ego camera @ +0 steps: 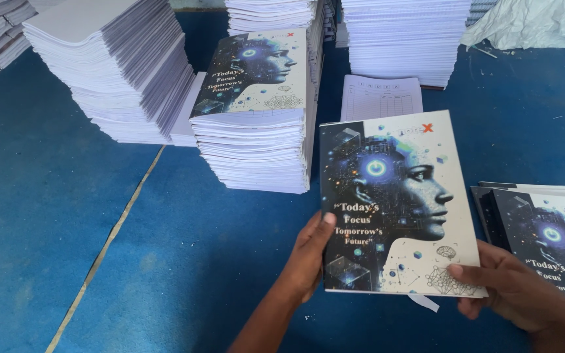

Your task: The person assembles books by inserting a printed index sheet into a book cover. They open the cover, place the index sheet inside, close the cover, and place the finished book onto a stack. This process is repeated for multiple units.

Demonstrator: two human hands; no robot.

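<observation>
Glossy card cover first: my left hand (308, 258) and right hand (511, 291) pinch one notebook (397, 206) by its bottom corners above the blue surface (67, 216); few finished copies (544, 232) lie beside; beyond, one covered stack (256, 117); uncovered stacks (119, 65) remain.

right hand (524, 294): wrist cut off at the frame's bottom corner
booklet pile (544, 229): right part beyond the frame's edge
ruled sheet (382, 98): print too small to tell

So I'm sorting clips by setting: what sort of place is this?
Likely a print or bookbinding workshop: tall stacks of white pages, a pile of identical covered notebooks, and both hands holding one finished notebook over blue flooring.
</observation>
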